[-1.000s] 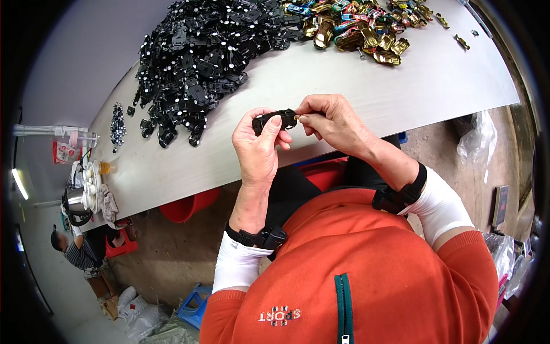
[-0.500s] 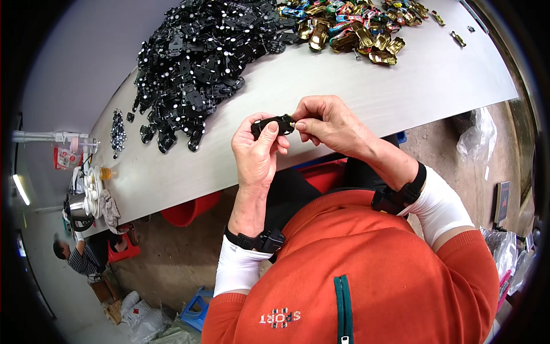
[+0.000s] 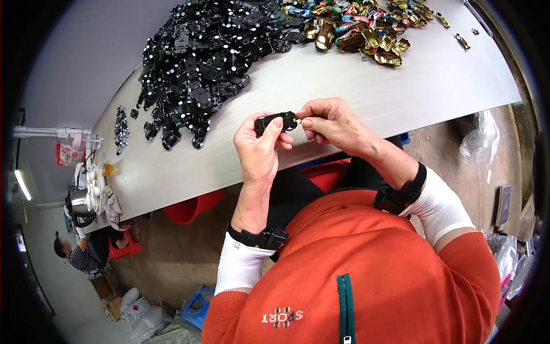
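Observation:
Over the table's near edge, my left hand (image 3: pixel 258 152) is closed around a black toy car chassis (image 3: pixel 290 121), its thumb lying across the top. A small yellow spot shows at the chassis's right end. My right hand (image 3: pixel 341 126) pinches a tiny pale part (image 3: pixel 298 121) between thumb and forefinger, right at that end. It looks like a small axle or wheel piece, too small to be sure. A big heap of black chassis (image 3: pixel 195 63) with white wheels lies on the table, up and left of my hands.
Gold and coloured toy car bodies (image 3: pixel 366 37) are piled at the far right of the table (image 3: pixel 321 74). A small cluster of shiny little parts (image 3: pixel 121 131) lies at the left. Below the table stands a red tub (image 3: pixel 192 207). Another person (image 3: pixel 86 252) sits at far left.
The chassis has tilted slightly in my left hand, and its yellow spot shows more. My right fingertips have stayed at its end. The whole view has shifted a little.

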`<action>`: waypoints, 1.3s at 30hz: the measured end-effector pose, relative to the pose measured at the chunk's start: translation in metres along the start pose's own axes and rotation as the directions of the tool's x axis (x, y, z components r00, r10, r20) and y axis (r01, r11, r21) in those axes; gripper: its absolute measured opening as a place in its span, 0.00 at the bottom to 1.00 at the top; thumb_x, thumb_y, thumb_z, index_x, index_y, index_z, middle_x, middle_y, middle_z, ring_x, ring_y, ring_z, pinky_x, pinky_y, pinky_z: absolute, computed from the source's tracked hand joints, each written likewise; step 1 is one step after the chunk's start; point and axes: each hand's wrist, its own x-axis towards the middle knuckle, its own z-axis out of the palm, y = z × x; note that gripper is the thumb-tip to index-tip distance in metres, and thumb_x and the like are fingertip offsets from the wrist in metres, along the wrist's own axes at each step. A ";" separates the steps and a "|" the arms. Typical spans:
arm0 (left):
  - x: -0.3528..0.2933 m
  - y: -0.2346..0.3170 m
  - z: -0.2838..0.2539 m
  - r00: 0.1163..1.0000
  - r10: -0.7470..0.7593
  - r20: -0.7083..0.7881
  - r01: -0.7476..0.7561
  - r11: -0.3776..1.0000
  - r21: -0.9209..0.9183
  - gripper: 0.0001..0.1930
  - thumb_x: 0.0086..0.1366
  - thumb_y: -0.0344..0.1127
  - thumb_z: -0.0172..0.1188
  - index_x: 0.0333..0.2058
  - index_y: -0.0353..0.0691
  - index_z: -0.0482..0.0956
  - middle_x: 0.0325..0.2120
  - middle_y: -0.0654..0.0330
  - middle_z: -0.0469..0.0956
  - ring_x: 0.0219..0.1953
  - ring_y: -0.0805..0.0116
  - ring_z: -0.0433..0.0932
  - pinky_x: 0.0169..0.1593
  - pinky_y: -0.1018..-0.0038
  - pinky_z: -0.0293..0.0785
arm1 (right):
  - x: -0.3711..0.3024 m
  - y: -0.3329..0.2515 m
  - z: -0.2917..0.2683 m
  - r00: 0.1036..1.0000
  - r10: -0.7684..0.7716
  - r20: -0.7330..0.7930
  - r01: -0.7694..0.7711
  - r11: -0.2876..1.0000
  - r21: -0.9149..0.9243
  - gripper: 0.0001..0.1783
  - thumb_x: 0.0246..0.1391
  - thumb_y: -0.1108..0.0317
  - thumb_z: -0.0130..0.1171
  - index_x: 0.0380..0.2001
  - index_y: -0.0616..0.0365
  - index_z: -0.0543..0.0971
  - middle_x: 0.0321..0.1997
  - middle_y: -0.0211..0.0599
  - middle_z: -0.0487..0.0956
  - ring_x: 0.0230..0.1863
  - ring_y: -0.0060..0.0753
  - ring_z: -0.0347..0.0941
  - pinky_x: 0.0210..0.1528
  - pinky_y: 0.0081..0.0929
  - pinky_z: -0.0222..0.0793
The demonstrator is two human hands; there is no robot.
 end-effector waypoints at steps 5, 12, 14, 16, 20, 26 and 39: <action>0.001 -0.005 0.008 0.997 0.067 -0.036 -0.063 0.993 0.098 0.07 0.59 0.24 0.59 0.36 0.30 0.72 0.25 0.55 0.77 0.18 0.72 0.75 0.19 0.81 0.71 | 0.009 0.015 -0.001 0.987 -0.154 -0.043 0.130 0.928 -0.348 0.06 0.55 0.74 0.52 0.30 0.63 0.77 0.18 0.26 0.73 0.19 0.14 0.65 0.20 0.13 0.61; 0.010 -0.002 0.000 1.000 -0.006 0.007 0.006 0.999 0.036 0.08 0.58 0.24 0.60 0.36 0.30 0.73 0.25 0.55 0.77 0.17 0.72 0.74 0.18 0.81 0.70 | 0.004 0.011 -0.005 0.996 0.057 -0.065 -0.051 0.995 0.085 0.07 0.56 0.71 0.52 0.33 0.62 0.78 0.19 0.24 0.72 0.18 0.12 0.63 0.18 0.13 0.59; 0.014 0.001 -0.003 0.999 -0.035 0.026 0.035 0.999 0.019 0.08 0.58 0.23 0.60 0.36 0.30 0.73 0.25 0.55 0.77 0.17 0.72 0.74 0.18 0.81 0.69 | 0.004 -0.001 -0.012 0.985 0.140 -0.101 -0.111 0.962 0.249 0.08 0.57 0.70 0.52 0.35 0.62 0.78 0.19 0.24 0.71 0.18 0.12 0.63 0.17 0.14 0.59; 0.015 0.001 -0.003 0.995 -0.080 0.055 0.080 0.997 0.012 0.08 0.58 0.23 0.60 0.36 0.30 0.73 0.25 0.56 0.77 0.17 0.72 0.74 0.18 0.81 0.69 | 0.010 0.004 -0.019 0.991 0.110 -0.078 -0.096 0.982 0.161 0.10 0.55 0.67 0.57 0.36 0.63 0.77 0.18 0.23 0.70 0.17 0.11 0.60 0.16 0.14 0.55; 0.017 -0.002 0.001 0.993 -0.097 0.063 0.097 0.995 0.008 0.07 0.58 0.23 0.60 0.35 0.30 0.73 0.23 0.58 0.76 0.17 0.74 0.73 0.18 0.83 0.68 | 0.016 0.011 -0.007 0.995 0.097 -0.027 -0.097 0.995 -0.002 0.10 0.50 0.67 0.62 0.31 0.62 0.76 0.17 0.24 0.69 0.15 0.13 0.59 0.15 0.14 0.53; 0.010 -0.025 0.008 0.994 0.010 -0.112 -0.033 0.978 -0.206 0.06 0.63 0.31 0.57 0.38 0.37 0.75 0.32 0.64 0.76 0.34 0.76 0.73 0.39 0.77 0.72 | 0.009 0.013 0.003 0.998 0.046 0.053 -0.047 0.999 0.022 0.09 0.59 0.66 0.52 0.33 0.62 0.75 0.20 0.25 0.70 0.18 0.13 0.61 0.18 0.15 0.58; -0.003 0.003 -0.013 0.929 -0.225 0.293 0.175 0.967 0.187 0.09 0.65 0.31 0.54 0.40 0.34 0.76 0.27 0.62 0.77 0.25 0.82 0.69 0.26 0.87 0.62 | 0.001 -0.013 -0.022 0.976 0.070 0.204 -0.058 0.996 -0.063 0.09 0.57 0.71 0.51 0.36 0.64 0.77 0.23 0.29 0.76 0.20 0.13 0.66 0.22 0.12 0.64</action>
